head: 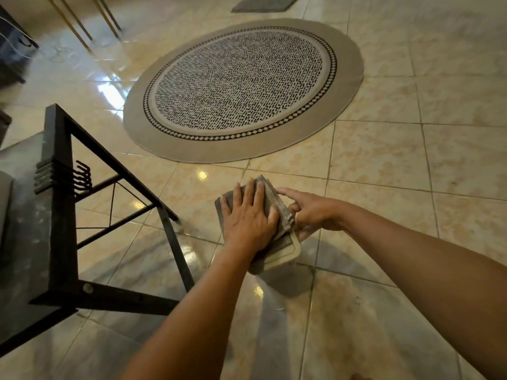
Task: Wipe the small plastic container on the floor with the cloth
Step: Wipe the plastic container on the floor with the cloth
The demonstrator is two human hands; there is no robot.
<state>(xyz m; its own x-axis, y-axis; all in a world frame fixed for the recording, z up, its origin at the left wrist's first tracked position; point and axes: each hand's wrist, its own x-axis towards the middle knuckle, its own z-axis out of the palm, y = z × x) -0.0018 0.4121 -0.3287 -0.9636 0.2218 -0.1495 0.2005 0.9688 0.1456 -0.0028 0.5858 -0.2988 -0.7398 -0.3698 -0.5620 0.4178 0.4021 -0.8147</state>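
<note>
Item: small plastic container [285, 249], on floor [384, 165]. Left hand [248, 215] flat, pressing cloth [223, 208] over it; right hand [312, 212] gripped its side. Wiping underway; next likely needs steady bracing.

Container mostly hidden, edges crop furniture

Small plastic container [285, 249] mostly covered by grey cloth [223, 207] and left hand [248, 215], only the near rim corner shows; right hand [312, 212] palm and lower fingers hidden behind container edge, grip unclear; black metal frame [68, 204] cut off at left edge; grey mat [263, 4] cropped at top; dark blurred object [13, 45] top left, can't identify; gold legs [82, 23] cut off at top
</note>
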